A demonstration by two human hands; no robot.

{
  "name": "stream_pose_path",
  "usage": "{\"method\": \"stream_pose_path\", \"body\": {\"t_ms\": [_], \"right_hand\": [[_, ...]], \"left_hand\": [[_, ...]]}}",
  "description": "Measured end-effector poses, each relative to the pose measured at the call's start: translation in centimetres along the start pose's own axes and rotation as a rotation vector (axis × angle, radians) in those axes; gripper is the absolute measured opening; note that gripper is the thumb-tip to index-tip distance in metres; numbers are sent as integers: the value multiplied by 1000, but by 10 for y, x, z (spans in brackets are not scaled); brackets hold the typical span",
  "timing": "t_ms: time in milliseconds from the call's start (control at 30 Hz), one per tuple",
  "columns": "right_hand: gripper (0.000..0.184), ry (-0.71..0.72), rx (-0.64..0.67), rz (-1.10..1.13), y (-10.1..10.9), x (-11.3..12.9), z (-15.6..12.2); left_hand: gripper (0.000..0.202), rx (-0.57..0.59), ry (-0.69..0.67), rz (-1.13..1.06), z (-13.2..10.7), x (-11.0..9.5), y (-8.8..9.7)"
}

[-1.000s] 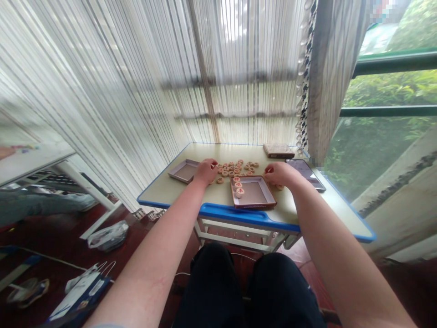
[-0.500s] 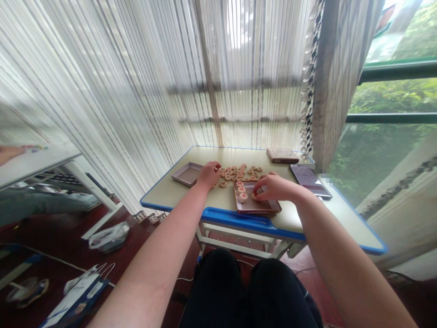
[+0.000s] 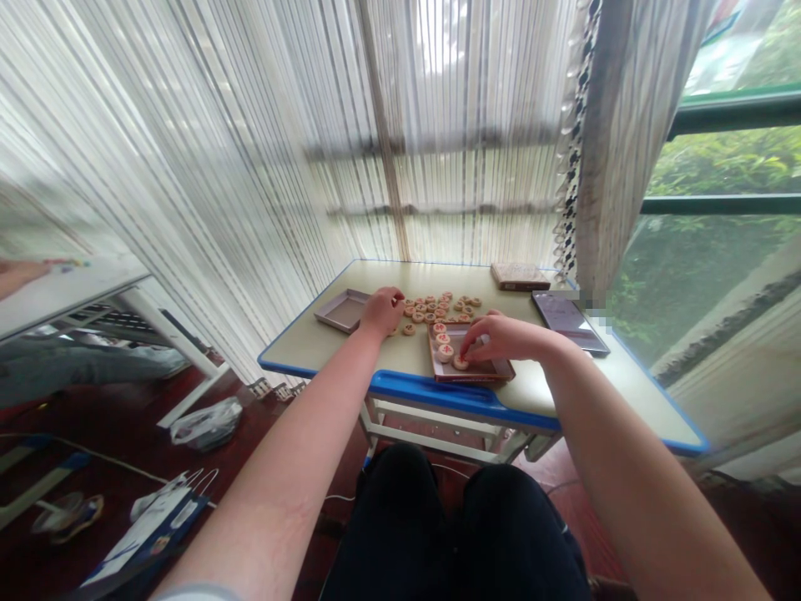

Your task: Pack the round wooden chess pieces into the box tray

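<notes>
My right hand point(image 3: 491, 338) reaches into a shallow open box point(image 3: 481, 378), its fingertips closed on a round wooden xiangqi piece point(image 3: 460, 361) at the bottom. Left of it, a column of xiangqi pieces with red characters point(image 3: 442, 339) lines the inner left wall of the box. My left hand point(image 3: 383, 311) is at the left end of a loose group of xiangqi pieces point(image 3: 430, 307), fingers bent together; whatever they hold is hidden. One loose piece point(image 3: 409, 330) lies just right of that hand.
An empty shallow box lid point(image 3: 338, 312) sits left of my left hand. At the back right are a closed box point(image 3: 519, 276) and a dark tablet-like device point(image 3: 569, 322). The table point(image 3: 300, 346) has a raised blue edge. Another person's hand point(image 3: 22, 277) rests on a table at far left.
The xiangqi piece under my right fingers has shifted slightly left, beside the column, and its red-marked face shows more. My left hand stays by the loose pieces. The view has tilted slightly.
</notes>
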State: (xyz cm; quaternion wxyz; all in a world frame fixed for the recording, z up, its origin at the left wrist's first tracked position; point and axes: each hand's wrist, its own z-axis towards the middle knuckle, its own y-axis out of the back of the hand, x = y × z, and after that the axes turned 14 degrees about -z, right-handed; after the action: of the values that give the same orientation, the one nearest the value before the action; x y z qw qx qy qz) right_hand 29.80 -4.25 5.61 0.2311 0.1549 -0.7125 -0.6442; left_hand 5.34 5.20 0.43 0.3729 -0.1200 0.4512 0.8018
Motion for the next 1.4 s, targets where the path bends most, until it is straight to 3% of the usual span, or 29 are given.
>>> {"method": "stream_pose_path", "body": {"t_ms": [133,267,467,800,1000,1400], "right_hand": [[21,56,12,19,0,3,-1],[21,26,-25,21,0,1,-1],[24,32,19,25,0,0,-1],[24,206,2,102,-3,3,4],[23,108,6,75,-3,4,3],[24,124,18,92,-11,4,9]], "left_hand": [[19,-30,-6,-5,0,0,1],[18,-57,-32,-14,1,2,1],[17,-99,-32,-10,2,3,0],[15,-82,-41,9,2,2,0],[15,-95,-30,8,1,1,0],[16,-59,-53,7,1,1,0]]}}
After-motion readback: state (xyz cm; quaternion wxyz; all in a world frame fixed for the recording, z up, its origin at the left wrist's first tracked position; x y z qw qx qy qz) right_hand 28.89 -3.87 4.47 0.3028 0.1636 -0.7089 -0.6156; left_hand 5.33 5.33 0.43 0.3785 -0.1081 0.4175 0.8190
